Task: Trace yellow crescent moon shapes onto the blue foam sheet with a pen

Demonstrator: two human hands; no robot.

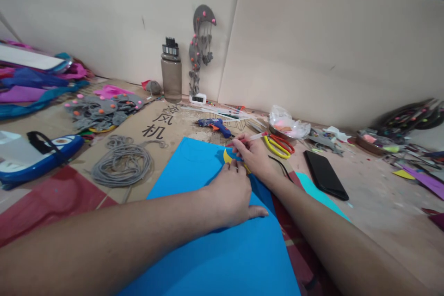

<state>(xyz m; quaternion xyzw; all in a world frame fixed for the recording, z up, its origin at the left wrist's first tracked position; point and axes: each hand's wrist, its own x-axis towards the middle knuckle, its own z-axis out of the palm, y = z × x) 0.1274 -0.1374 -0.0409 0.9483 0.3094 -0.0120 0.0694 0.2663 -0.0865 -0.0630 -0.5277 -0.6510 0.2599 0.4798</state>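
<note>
A blue sheet [222, 263] of paper or felt lies in front of me. Pressed flat on a yellow crescent-shaped piece [227, 157], my left hand [231, 192] has its fingers laid out and its thumb spread to the right. My right hand [255, 157] pinches a slim pen [256, 136] with a pale barrel and some red, just beyond the left fingers. Its tip is hidden by the fingers. A faint curved outline is drawn on the sheet's far left part. Most of the crescent is covered by my hands.
Beyond the sheet lie a blue glue gun [215, 126] and yellow-and-red-handled scissors [277, 145]. A black phone [325, 175] rests to the right. On the left are coiled grey cord [121, 162] and grey felt pieces [104, 111]. A bottle [171, 74] stands by the wall.
</note>
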